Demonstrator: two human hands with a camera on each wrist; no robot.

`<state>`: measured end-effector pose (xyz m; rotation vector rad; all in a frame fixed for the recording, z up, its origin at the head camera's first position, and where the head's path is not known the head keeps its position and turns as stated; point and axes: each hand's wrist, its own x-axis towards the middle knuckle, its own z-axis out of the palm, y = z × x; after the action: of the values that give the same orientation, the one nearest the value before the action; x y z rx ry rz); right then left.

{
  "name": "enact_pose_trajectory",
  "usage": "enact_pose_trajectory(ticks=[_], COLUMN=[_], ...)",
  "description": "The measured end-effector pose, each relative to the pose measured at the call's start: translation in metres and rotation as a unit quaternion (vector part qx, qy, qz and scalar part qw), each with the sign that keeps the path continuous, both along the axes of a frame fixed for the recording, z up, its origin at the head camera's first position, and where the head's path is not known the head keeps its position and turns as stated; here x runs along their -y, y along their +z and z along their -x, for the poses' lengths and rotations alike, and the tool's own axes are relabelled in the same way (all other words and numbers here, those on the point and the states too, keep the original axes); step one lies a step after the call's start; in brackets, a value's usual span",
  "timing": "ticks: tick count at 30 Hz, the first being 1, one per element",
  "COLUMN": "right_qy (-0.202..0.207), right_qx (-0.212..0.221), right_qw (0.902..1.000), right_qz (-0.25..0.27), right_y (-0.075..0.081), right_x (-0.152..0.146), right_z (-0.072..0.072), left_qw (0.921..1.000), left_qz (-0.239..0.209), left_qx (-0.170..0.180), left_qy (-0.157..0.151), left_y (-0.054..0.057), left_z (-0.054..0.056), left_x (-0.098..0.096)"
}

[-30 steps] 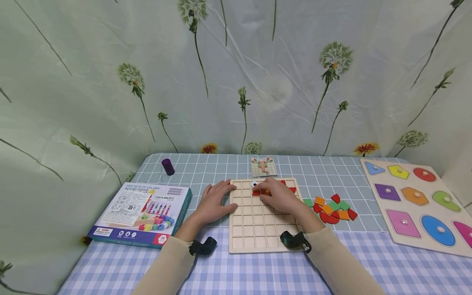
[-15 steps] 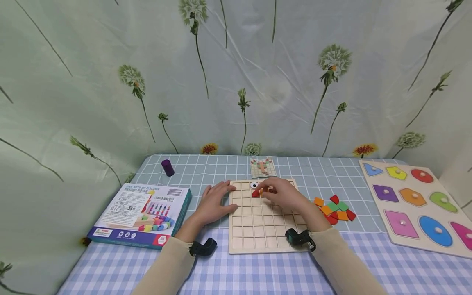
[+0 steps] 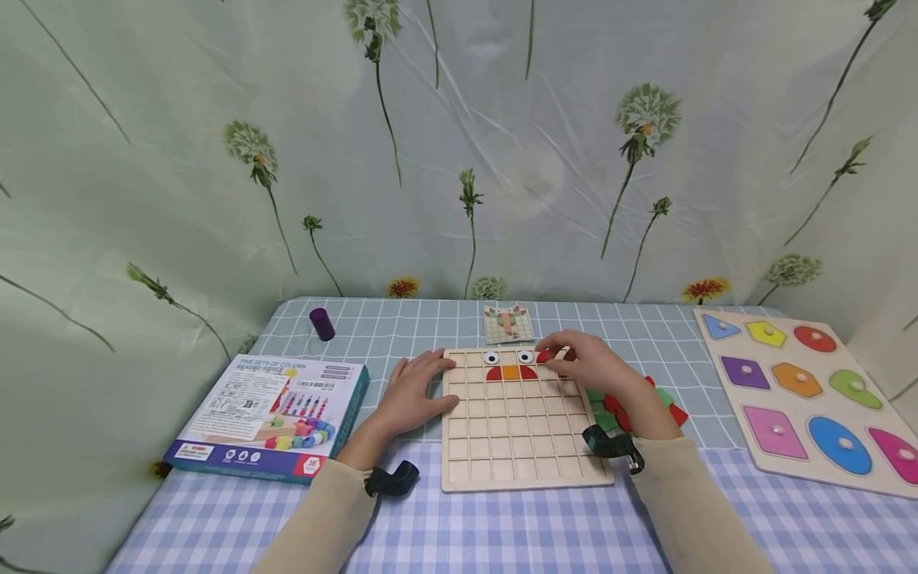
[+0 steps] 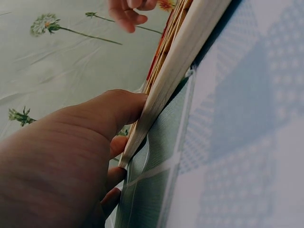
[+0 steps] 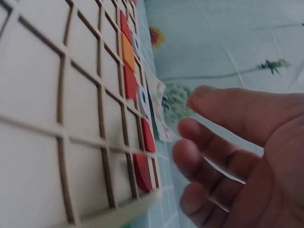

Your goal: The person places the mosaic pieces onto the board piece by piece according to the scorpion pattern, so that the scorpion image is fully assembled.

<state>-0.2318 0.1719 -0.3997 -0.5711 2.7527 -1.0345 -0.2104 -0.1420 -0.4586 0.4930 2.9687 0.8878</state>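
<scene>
A wooden grid board [image 3: 516, 430] lies in the middle of the table. My left hand [image 3: 412, 399] rests at its left edge; the left wrist view shows the thumb and fingertips touching the wooden rim. Above the board's upper right corner is my right hand [image 3: 598, 371]. Its fingers [image 5: 187, 154] are spread slightly and hold nothing in the right wrist view. Two eye pieces [image 3: 491, 358] sit in the top row. Below them, an orange square [image 3: 510, 372] lies between two red pieces [image 3: 493, 373]. More red pieces [image 5: 142, 171] lie in cells at the board's corner.
A pattern card [image 3: 508, 324] lies behind the board. Loose red and green pieces [image 3: 601, 408] are partly hidden by the right arm. A shape-peg board [image 3: 796, 399] lies at right, a boxed toy [image 3: 268, 414] at left, a purple cylinder [image 3: 322, 324] at back left.
My right hand has moved right, off the orange and red pieces, to the board's upper right corner, uncovering the second eye piece. My left hand stays at the left edge.
</scene>
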Motion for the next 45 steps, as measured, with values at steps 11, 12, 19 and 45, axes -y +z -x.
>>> enact_pose_trajectory(ticks=[11,12,19,45], right_qy=[-0.010,-0.007,-0.003,0.035], right_qx=[0.021,0.023,0.043,0.068], right_qw=[0.9988,0.9986,0.9967,0.9955], right_qz=[-0.043,-0.047,-0.069,-0.055], right_y=[0.002,0.002,-0.001,-0.021], right_x=[-0.036,-0.040,-0.061,-0.074], right_z=[-0.001,-0.001,-0.002,0.002], left_qw=[1.0000,1.0000,1.0000,0.9999], left_qz=[0.002,0.002,0.006,0.013], left_qx=[0.001,0.001,0.006,0.000], left_qy=[-0.009,-0.009,-0.005,0.000], left_y=[0.000,0.001,0.001,0.002], left_z=[-0.001,-0.001,-0.002,-0.002], left_x=[-0.001,-0.002,-0.002,-0.001])
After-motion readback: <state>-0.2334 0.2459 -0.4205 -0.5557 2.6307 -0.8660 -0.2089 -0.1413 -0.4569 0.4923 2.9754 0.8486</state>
